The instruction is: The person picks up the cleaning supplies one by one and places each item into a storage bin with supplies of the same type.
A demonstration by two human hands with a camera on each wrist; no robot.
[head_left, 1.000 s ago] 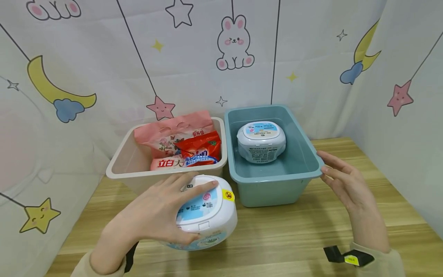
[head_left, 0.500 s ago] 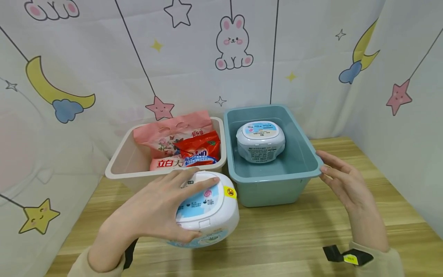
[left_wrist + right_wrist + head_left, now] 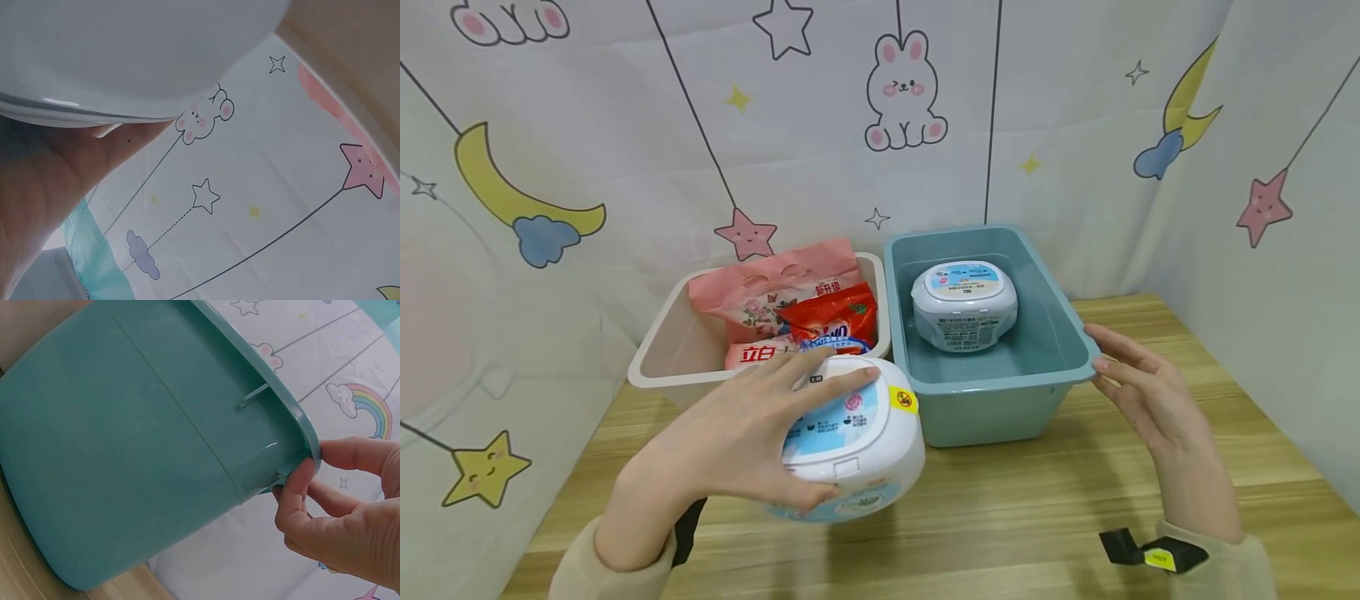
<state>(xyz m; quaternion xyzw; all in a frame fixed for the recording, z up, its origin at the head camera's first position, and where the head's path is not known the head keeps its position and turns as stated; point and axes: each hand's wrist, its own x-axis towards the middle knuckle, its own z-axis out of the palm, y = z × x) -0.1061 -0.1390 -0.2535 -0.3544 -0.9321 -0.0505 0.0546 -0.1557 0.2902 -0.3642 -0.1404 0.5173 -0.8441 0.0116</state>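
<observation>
My left hand (image 3: pixel 730 442) grips a white lidded tub (image 3: pixel 887 442) with a blue printed top and a yellow sticker, thumb low on the near side and fingers across the lid. The tub is tilted above the table, in front of the gap between two bins. Only its smooth underside and part of my hand show in the left wrist view. My right hand (image 3: pixel 1157 408) pinches the near right corner of the teal bin's (image 3: pixel 985 417) rim. The right wrist view shows thumb and fingers on either side of that rim (image 3: pixel 294 412). A similar white tub (image 3: pixel 966 317) sits inside the teal bin.
A beige bin (image 3: pixel 658 342) stands left of the teal one, nearly touching it. Inside are a pink bag (image 3: pixel 775 279) and a red bag (image 3: pixel 838 321). Both bins rest on the wooden table (image 3: pixel 1015 517), before a printed white curtain (image 3: pixel 820 158).
My left hand has lifted the white tub slightly, moving it a little to the right and away from me. My right hand stays on the teal bin's rim.
</observation>
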